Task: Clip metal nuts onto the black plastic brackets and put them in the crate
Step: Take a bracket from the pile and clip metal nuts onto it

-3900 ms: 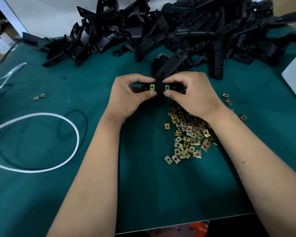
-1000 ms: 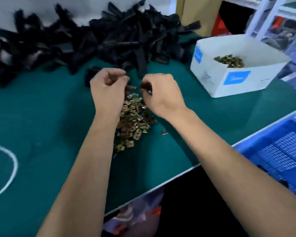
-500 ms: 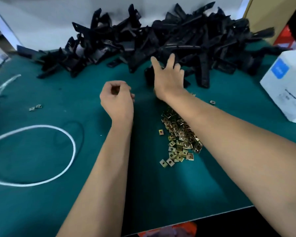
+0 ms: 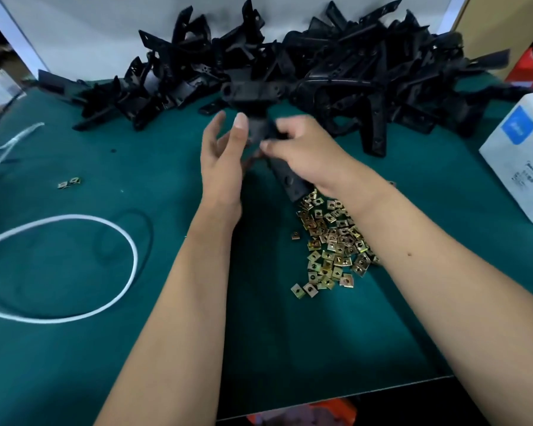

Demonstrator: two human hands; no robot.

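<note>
Right hand grips fresh bracket above nut pile, keeping nuts within reach; left hand, fingers spread and holding nothing, we judge ready to steady it.

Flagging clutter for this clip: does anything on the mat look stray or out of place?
Yes. Two metal nuts lie alone at the mat's left, far from the main nut pile near the right hand, which grips a black bracket. A white cord loops loosely across the left.
</note>
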